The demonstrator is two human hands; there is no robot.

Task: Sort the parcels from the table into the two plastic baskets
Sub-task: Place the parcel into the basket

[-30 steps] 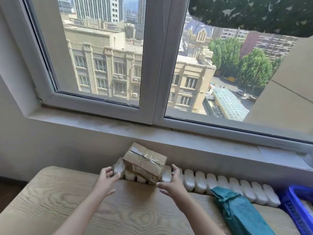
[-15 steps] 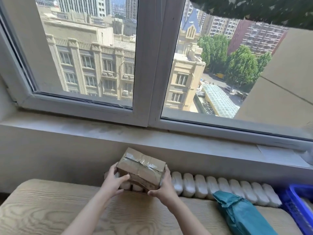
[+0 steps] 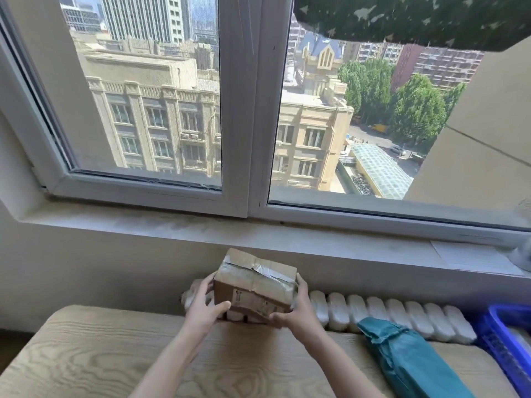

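Observation:
A brown cardboard parcel (image 3: 254, 285), sealed with clear tape, is held above the far edge of the wooden table (image 3: 100, 354). My left hand (image 3: 205, 307) grips its left side and my right hand (image 3: 296, 310) grips its right side and lower corner. A teal plastic-wrapped parcel (image 3: 408, 360) lies on the table at the right. A blue plastic basket (image 3: 505, 343) stands at the far right edge, only partly in view. A second basket is not in view.
A white radiator (image 3: 388, 314) runs behind the table under the window sill (image 3: 172, 228). A sheet of paper (image 3: 477, 258) lies on the sill at the right. The wall and window stand close behind the table.
Both hands closed in from either side and took hold of the cardboard parcel, which now sits slightly raised and tilted toward me.

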